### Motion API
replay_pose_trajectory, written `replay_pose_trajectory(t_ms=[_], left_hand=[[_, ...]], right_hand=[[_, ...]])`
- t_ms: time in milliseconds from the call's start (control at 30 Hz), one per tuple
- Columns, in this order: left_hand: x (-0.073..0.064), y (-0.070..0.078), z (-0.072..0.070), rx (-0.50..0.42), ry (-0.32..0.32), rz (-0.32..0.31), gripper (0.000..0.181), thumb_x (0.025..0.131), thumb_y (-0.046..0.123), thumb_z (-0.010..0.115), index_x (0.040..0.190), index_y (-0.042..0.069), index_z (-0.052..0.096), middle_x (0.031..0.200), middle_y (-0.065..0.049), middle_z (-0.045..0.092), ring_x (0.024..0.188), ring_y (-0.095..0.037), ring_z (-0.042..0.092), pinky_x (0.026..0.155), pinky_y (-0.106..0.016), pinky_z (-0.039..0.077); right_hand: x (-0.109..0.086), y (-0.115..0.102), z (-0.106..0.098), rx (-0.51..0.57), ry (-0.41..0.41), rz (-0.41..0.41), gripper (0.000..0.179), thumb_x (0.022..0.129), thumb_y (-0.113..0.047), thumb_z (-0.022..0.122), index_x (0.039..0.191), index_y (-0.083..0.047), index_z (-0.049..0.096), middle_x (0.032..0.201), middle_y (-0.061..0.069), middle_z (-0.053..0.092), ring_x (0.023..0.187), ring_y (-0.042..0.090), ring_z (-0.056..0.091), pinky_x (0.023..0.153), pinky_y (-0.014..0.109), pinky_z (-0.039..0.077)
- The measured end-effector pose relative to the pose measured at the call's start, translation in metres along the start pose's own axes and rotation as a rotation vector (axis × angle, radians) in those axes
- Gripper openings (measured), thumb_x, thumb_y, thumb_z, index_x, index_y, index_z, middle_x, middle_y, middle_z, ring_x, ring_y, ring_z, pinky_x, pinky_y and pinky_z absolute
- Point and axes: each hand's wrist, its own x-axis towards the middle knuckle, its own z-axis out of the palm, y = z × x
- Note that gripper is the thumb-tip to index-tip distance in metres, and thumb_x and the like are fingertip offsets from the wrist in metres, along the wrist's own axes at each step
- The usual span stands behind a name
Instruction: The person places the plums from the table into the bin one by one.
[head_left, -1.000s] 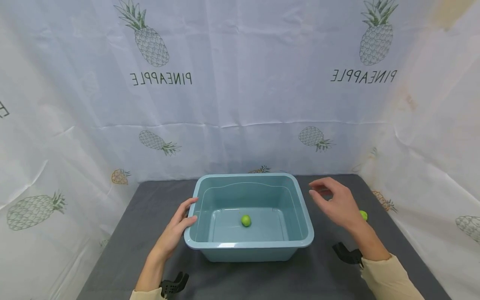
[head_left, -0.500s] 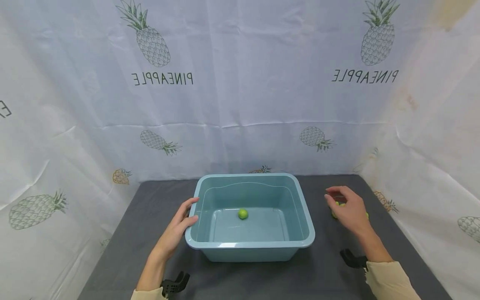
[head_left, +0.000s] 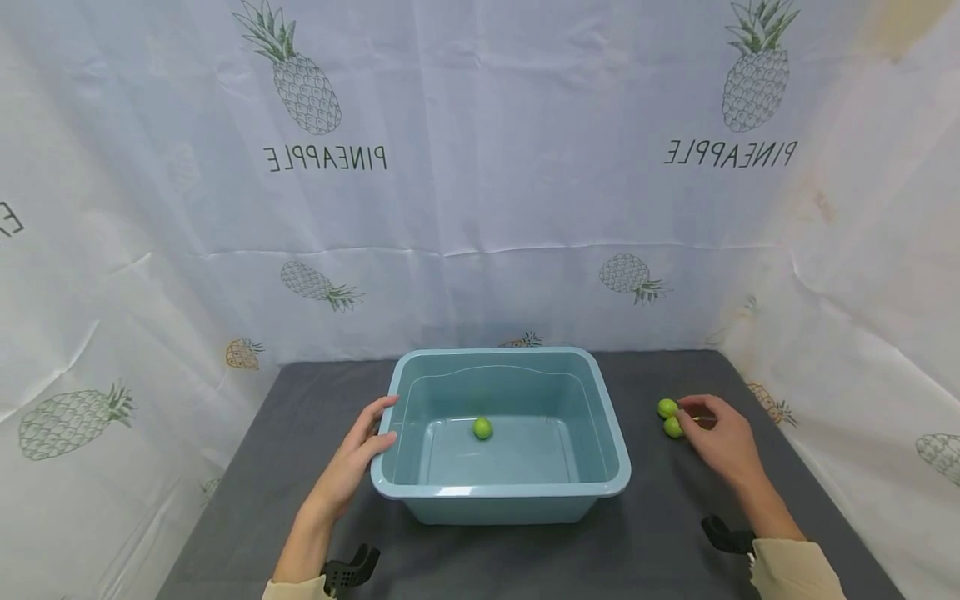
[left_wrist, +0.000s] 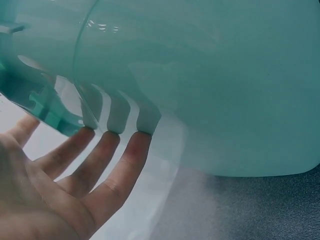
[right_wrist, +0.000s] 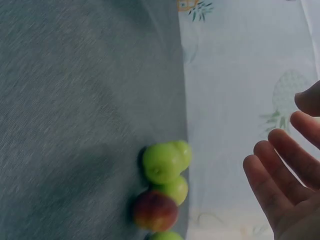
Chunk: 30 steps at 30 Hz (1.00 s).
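Note:
A light blue plastic tub (head_left: 498, 490) stands on the dark grey table. My left hand (head_left: 347, 467) holds its left rim, thumb and index finger over the edge, the other fingertips against the outer wall in the left wrist view. Inside the tub lies a small round green fruit (head_left: 482, 428). My right hand (head_left: 723, 437) hovers low at the right, thumb and index fingertip close to two green fruits (head_left: 667, 407). In the right wrist view its fingers (right_wrist: 272, 187) are spread with nothing between them; several green apple-like fruits (right_wrist: 162, 164) and a dark red one (right_wrist: 155, 210) lie together below.
White cloth (head_left: 480, 192) printed with pineapples hangs behind the table and along both sides. The fruits lie near the table's right edge in the right wrist view. A black wrist mount (head_left: 726, 535) sits under my right wrist, another mount (head_left: 352, 568) at my left.
My right hand has moved right and nearer, from beside the tub to the fruits, uncovering two green ones. The fruit in the tub has rolled slightly left and back. My left hand keeps its hold.

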Motion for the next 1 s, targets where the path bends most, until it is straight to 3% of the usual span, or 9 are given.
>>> replay_pose_trajectory(t_ms=[67,200,267,333,533,733,833,1000], left_hand=[[0.0,0.0,0.0,0.0,-0.002,0.001,0.052,0.106,0.025,0.051,0.154,0.021,0.034,0.157,-0.019,0.028,0.137,-0.044,0.039,0.098,-0.051,0.044],[0.001,-0.001,-0.001,-0.002,-0.006,0.005,0.052,0.106,0.026,0.051,0.155,0.021,0.034,0.158,-0.019,0.027,0.137,-0.044,0.039,0.097,-0.051,0.044],[0.001,-0.002,-0.001,-0.002,-0.007,0.004,0.052,0.106,0.026,0.051,0.155,0.02,0.033,0.158,-0.019,0.027,0.137,-0.045,0.038,0.097,-0.05,0.044],[0.0,-0.002,-0.001,-0.003,-0.006,0.004,0.053,0.106,0.026,0.051,0.155,0.02,0.033,0.158,-0.019,0.027,0.137,-0.045,0.038,0.096,-0.05,0.044],[0.0,-0.002,-0.001,0.004,-0.002,0.002,0.053,0.105,0.026,0.051,0.155,0.021,0.033,0.159,-0.019,0.026,0.138,-0.045,0.038,0.098,-0.052,0.043],[0.0,-0.002,-0.001,0.011,0.006,0.004,0.052,0.106,0.026,0.051,0.155,0.021,0.033,0.159,-0.019,0.025,0.138,-0.046,0.037,0.098,-0.055,0.042],[0.0,-0.002,-0.001,0.011,0.006,0.007,0.052,0.106,0.026,0.051,0.155,0.021,0.034,0.158,-0.019,0.026,0.138,-0.046,0.038,0.099,-0.056,0.042],[-0.001,-0.001,0.0,0.007,0.006,0.004,0.052,0.105,0.025,0.051,0.154,0.021,0.034,0.159,-0.019,0.026,0.138,-0.046,0.037,0.1,-0.056,0.041]], right_hand=[[-0.003,0.006,-0.001,-0.014,0.0,0.015,0.028,0.099,-0.02,0.066,0.118,0.001,0.067,0.111,0.019,0.067,0.099,0.029,0.061,0.078,0.014,0.043],[-0.006,0.016,-0.004,-0.022,-0.003,0.043,0.029,0.099,-0.021,0.066,0.118,0.001,0.067,0.111,0.018,0.067,0.095,0.0,0.055,0.077,0.008,0.041],[-0.008,0.022,-0.005,-0.022,-0.007,0.058,0.029,0.099,-0.021,0.067,0.118,0.001,0.067,0.111,0.018,0.067,0.092,-0.007,0.051,0.076,0.008,0.041],[-0.009,0.026,-0.005,-0.027,-0.009,0.07,0.029,0.099,-0.02,0.067,0.118,0.001,0.067,0.111,0.019,0.067,0.093,-0.002,0.054,0.076,0.009,0.041],[-0.015,0.042,-0.006,-0.048,-0.031,0.132,0.031,0.1,-0.022,0.064,0.119,0.003,0.065,0.113,0.022,0.066,0.101,0.035,0.061,0.074,0.016,0.044],[-0.017,0.052,-0.004,-0.066,-0.053,0.181,0.034,0.101,-0.023,0.061,0.121,0.005,0.063,0.116,0.028,0.064,0.105,0.043,0.061,0.077,0.04,0.051],[-0.017,0.055,-0.002,-0.068,-0.061,0.21,0.034,0.101,-0.022,0.06,0.12,0.006,0.062,0.116,0.03,0.063,0.105,0.045,0.06,0.08,0.053,0.048],[-0.019,0.063,0.001,-0.061,-0.097,0.248,0.034,0.1,-0.021,0.061,0.12,0.007,0.062,0.116,0.03,0.063,0.106,0.046,0.058,0.085,0.058,0.043]])
